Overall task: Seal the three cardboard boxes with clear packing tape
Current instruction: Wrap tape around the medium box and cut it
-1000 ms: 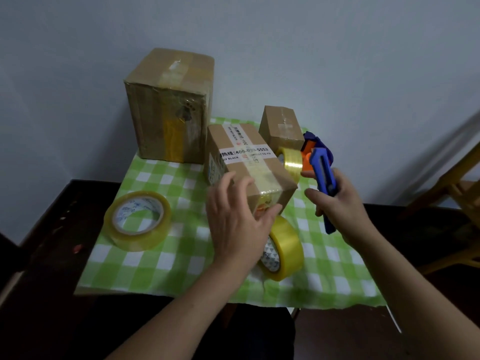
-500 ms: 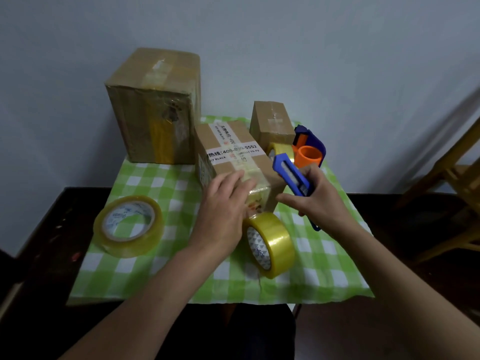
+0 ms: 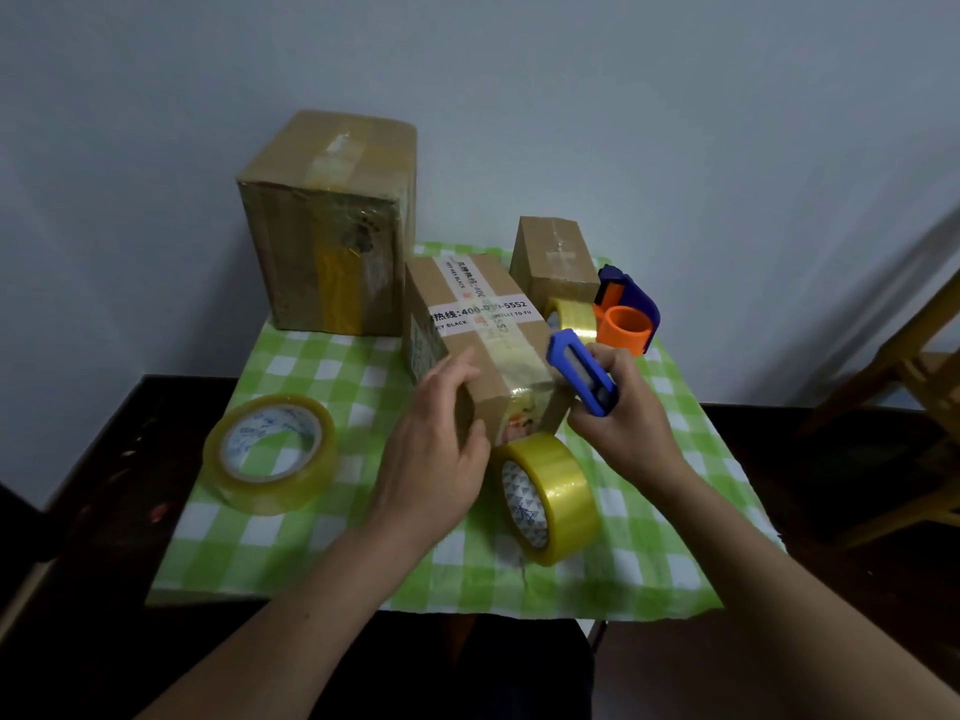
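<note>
So the cutter (image 3: 582, 370) has come in. A second ago the right hand (image 3: 621, 426) had it up and off to the right of the mid box (image 3: 478, 335). Now it's angled down, with the tip right at the box's near right top edge, next to the tape strip. The right fingers (image 3: 602, 356) are curled tight round the handle. Can't tell if the blade is out.

The left hand (image 3: 436, 449) hasn't really budged. It's laid on the near left corner, fingers loosely spread over the top edge and thumb on the end face, just steadying the box.

My guess is the strip is down and he's about to slice it free from the upright roll (image 3: 550, 496), which leans against the box's near end. That would finish this box.

The mid box sits in the middle of the green checked cloth (image 3: 311, 366) on the bench (image 3: 78, 485). It has a white printed label band across the top and a glossy yellowish strip running lengthwise and folding down over the near end. The strip looks a bit wrinkly at that corner.

The big box (image 3: 332, 226) and small box (image 3: 553, 257) behind it already show tape on their top seams.
</note>
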